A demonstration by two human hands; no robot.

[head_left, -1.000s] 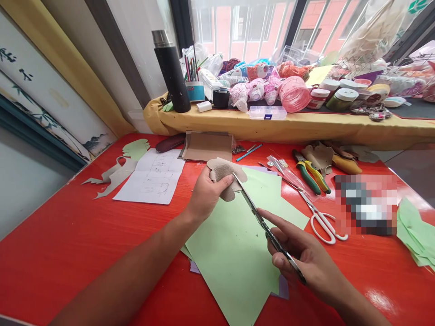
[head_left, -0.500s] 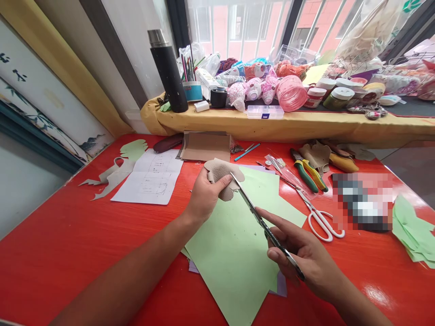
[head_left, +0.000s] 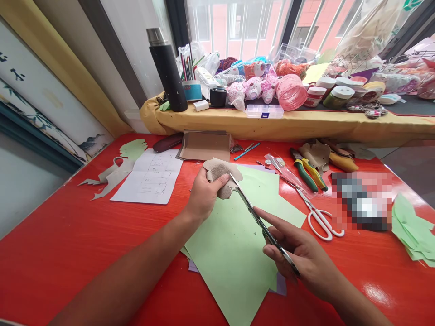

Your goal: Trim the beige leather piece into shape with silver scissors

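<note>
Pinching a tan leather scrap (head_left: 219, 177), left hand (head_left: 204, 197) meets scissors (head_left: 261, 228) clamped in right hand (head_left: 304, 258).

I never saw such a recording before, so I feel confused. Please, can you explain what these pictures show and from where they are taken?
No machine here: these are a person's two bare hands, seen by one camera worn on the head, looking forward and down. The left hand holds a beige leather-like cut-out, and the right hand holds long metal scissors, their tips at its edge. Below lie green paper sheets on a red table, with a paper of drawn patterns, white-handled scissors and green-and-yellow pliers nearby.
</note>
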